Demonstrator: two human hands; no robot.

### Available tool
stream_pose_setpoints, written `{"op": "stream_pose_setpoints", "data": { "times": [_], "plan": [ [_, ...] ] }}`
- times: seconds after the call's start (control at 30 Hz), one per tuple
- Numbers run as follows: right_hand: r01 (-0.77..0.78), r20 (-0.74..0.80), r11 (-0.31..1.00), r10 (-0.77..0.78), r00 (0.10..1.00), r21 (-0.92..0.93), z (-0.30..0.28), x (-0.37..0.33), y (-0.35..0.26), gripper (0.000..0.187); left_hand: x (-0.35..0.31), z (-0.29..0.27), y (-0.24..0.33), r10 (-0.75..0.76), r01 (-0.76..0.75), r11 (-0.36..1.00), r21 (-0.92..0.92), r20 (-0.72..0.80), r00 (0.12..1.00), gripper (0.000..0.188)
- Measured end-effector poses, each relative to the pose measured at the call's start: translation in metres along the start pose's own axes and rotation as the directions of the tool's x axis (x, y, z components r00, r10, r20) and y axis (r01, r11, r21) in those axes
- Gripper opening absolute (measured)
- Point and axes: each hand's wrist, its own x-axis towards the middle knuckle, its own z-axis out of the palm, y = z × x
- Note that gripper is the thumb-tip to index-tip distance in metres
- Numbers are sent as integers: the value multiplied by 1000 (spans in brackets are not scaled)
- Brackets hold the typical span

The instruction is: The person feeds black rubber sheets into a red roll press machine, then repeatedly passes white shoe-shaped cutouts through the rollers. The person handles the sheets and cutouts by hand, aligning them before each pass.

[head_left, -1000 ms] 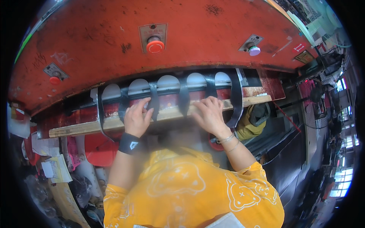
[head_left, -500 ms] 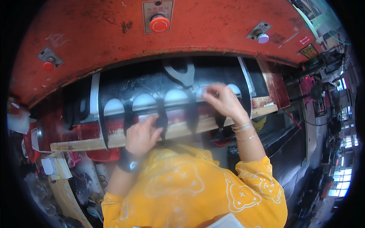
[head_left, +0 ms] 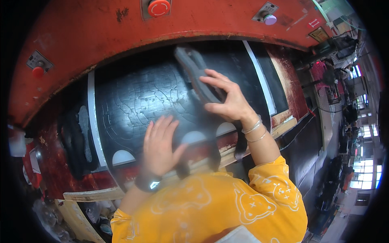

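Right hand (head_left: 231, 99), right of centre in frame: half open, thumb and fingers bent about the lower end of a long grey loop (head_left: 188, 60), which it appears to have hold of; firmness of grip cannot be told. Loop slants from upper middle toward centre, blurred, over a scored black sheet (head_left: 137, 89).

Left hand (head_left: 161, 148), just below centre: open, palm down, fingers spread over the sheet, nothing visible in it; pressure not readable.

Risks, by my judgement: loop could twist away if only fingertips bear it; its end could snag the sheet's cut lines if drawn low; sheet could shift if the left palm pushes sideways. Worst case, fingers pinched under the red machine (head_left: 227, 26), top of frame, should it descend with hands in reach.

Count: two hands; one loop held; one sheet; three push buttons, two red (upper left (head_left: 38, 72), top centre (head_left: 159, 8)), one pale violet, upper right (head_left: 269, 19); two pale strips (head_left: 94, 117) flanking the sheet; three white half-discs (head_left: 123, 157) visible; one wristband (head_left: 148, 182), left wrist; dark straps, lower middle, too blurred to count
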Motion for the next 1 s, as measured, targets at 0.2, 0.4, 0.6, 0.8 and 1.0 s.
{"op": "stream_pose_setpoints", "data": {
  "times": [0.2, 0.4, 0.6, 0.8, 1.0],
  "plan": [
    [-70, -85, 886, 35, 996, -459, -3, -20, 15, 66, -6, -1, 5, 27, -27, 999, 33, 2, 1000, 59],
    [-36, -137, 785, -63, 989, -618, 5, -30, 19, 49, -5, -1, 2, 43, -43, 999, 12, -19, 999, 54],
    [46, -536, 903, -294, 792, -427, 19, -25, 43, 37, -39, -9, 14, 3, -27, 918, -395, -62, 998, 20],
    [228, -800, 910, -413, 435, -346, -14, 2, 43, 51, -74, 23, 38, -68, 31, 977, -211, -174, 982, 17],
    [57, -916, 935, -354, 191, -349, -102, 35, 42, 65, -75, 39, 24, -179, 156, 983, -100, -301, 937, 23]
  ]
}}
